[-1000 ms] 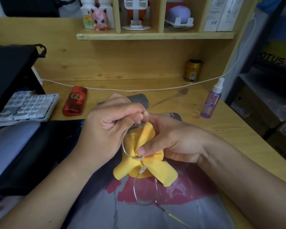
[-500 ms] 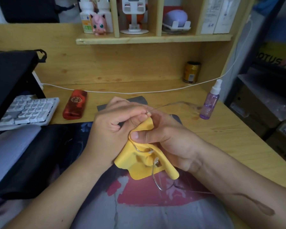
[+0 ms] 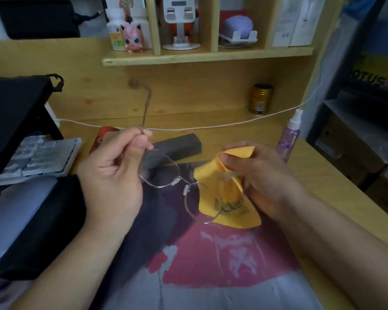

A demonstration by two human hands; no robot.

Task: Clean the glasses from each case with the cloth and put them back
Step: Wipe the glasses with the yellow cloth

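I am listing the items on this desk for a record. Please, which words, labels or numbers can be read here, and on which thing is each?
"OTUS": yellow box at right; its first letter is cut off.
Yellow cloth: dark print, too blurred to read.
Red case: round emblem, unreadable.
Gold can: label too small.
White bottle on the shelf: label too small.

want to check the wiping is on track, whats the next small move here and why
Probably bring the cloth back onto the lens beside it and pinch it to rub. The left hand holds the glasses up by the outer corner of one lens, temple raised. The right hand pinches the folded cloth; that lens only overlaps its edge, and the glasses are not ready for the grey case.
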